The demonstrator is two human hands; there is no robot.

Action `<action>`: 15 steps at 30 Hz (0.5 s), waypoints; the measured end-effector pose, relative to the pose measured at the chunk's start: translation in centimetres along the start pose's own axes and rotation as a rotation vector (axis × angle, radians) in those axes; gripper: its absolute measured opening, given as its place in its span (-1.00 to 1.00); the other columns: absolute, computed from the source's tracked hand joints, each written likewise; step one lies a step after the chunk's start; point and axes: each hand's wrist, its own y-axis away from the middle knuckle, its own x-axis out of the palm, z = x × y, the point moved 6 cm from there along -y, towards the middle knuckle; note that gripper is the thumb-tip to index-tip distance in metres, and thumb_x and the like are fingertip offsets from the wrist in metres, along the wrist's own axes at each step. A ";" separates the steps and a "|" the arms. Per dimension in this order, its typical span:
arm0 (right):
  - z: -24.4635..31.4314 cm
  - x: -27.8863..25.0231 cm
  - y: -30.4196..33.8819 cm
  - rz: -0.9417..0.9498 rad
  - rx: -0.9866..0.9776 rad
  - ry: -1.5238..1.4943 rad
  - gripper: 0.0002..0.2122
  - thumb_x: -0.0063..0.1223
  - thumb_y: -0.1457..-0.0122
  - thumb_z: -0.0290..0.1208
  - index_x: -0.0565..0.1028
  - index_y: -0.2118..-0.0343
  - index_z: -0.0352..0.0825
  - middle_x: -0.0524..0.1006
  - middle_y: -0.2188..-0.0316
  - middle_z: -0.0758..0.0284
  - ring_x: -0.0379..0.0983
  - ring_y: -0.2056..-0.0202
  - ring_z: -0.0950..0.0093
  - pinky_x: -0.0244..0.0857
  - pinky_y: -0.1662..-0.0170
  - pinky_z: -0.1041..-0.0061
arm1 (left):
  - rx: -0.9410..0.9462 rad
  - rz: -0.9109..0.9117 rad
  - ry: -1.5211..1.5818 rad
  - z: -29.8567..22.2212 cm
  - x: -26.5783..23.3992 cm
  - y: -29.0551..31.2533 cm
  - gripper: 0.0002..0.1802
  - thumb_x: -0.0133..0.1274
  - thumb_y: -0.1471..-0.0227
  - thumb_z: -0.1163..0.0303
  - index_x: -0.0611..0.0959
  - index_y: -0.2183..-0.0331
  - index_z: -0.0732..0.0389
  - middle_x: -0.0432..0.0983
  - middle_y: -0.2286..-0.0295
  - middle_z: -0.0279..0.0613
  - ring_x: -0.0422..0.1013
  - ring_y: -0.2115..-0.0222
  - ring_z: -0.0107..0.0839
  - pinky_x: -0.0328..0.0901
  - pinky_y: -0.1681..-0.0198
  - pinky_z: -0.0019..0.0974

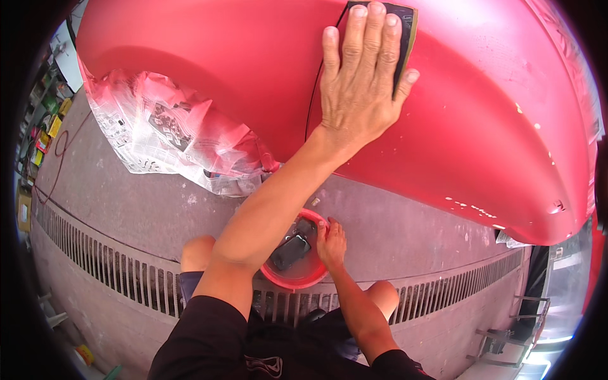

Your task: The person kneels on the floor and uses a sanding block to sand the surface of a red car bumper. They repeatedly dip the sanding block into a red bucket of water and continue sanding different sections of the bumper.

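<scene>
My left hand (364, 82) lies flat on a dark sheet of sandpaper (406, 18) with a yellowish-brown edge, pressed to a red car body panel (253, 50). Its fingers are spread and the thumb reaches past the sheet's side; most of the sheet is hidden under the hand. Lower down, my right hand (332, 244) grips the right rim of a red plastic basin (292, 284) on the floor, thumb and fingers on either side of it. Cloudy water stands in the basin, with a black rectangular piece (291, 251) and another dark piece (306, 225) in it.
Pink-sprayed newspaper (171, 136) masks the wheel opening at left. A slotted drain grate (126, 272) crosses the floor beneath me. Shelves with boxes (43, 140) line the far left, near a thin hose (61, 152). A metal frame (532, 316) stands at lower right.
</scene>
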 end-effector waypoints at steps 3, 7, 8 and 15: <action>0.4 -0.1 -0.5 -0.004 -0.019 -0.001 -0.55 -0.03 -0.44 -0.04 0.51 -0.12 -0.35 0.59 -0.01 0.03 0.52 -0.04 0.00 0.32 -0.16 0.01 | 0.012 0.087 -0.042 1.1 0.5 2.8 -0.16 -0.19 -0.43 -0.08 0.18 -0.44 0.33 0.04 -0.45 0.14 -0.14 -0.50 0.04 -0.46 -0.51 0.18; 0.3 0.0 -0.3 -0.016 -0.021 -0.002 -0.55 -0.03 -0.44 -0.04 0.51 -0.12 -0.35 0.59 -0.01 0.03 0.52 -0.04 0.00 0.34 -0.14 0.00 | 0.093 0.036 0.009 -0.4 -0.2 -0.4 -0.18 -0.15 -0.42 -0.08 0.23 -0.42 0.33 0.09 -0.43 0.12 -0.07 -0.49 0.02 -0.40 -0.50 0.22; 0.3 0.0 -0.2 -0.019 -0.023 -0.012 -0.55 -0.03 -0.44 -0.04 0.51 -0.12 -0.35 0.59 -0.01 0.03 0.52 -0.04 0.00 0.34 -0.13 0.00 | 0.126 0.019 0.029 0.0 -0.6 -1.0 -0.18 -0.11 -0.40 -0.07 0.26 -0.41 0.32 0.11 -0.42 0.13 -0.03 -0.48 0.02 -0.37 -0.49 0.24; 1.1 -0.2 -0.1 -0.031 -0.022 0.047 -0.57 -0.03 -0.44 -0.07 0.51 -0.11 -0.35 0.60 0.01 0.02 0.52 -0.01 -0.01 0.35 -0.11 0.01 | 0.233 0.098 0.071 -0.3 -0.8 -0.3 -0.18 0.02 -0.33 0.00 0.28 -0.42 0.25 0.17 -0.41 0.05 0.03 -0.46 -0.04 -0.31 -0.49 0.20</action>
